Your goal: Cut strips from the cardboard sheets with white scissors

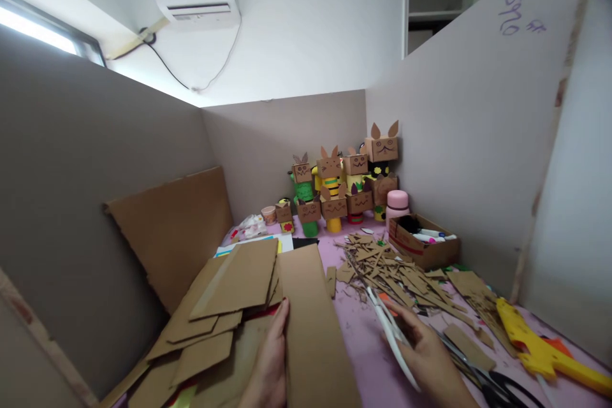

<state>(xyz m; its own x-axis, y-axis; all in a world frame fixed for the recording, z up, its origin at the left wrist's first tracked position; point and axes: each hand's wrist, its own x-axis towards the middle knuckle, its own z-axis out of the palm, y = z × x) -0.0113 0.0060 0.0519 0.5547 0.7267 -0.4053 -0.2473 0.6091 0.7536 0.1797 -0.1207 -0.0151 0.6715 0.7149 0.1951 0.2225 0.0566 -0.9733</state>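
Note:
My left hand (271,357) grips a long brown cardboard piece (313,319) by its left edge, with the thumb along that edge. In my right hand (425,350) is a pair of scissors with white handles (389,331). Its blades point forward and left, apart from the cardboard piece. Left of my left hand lies a stack of flat cardboard pieces (239,280). Black-handled scissors (482,373) rest on the table beside my right hand. Ahead of the right hand spreads a heap of cardboard scraps (387,271).
A yellow glue gun (530,344) lies at the right. Several cardboard animal figures (332,204) stand at the back, near a pink flask (396,207) and a cardboard box of markers (425,252). A large cardboard sheet (182,229) leans on the left partition. Grey partitions (478,140) enclose the pink table.

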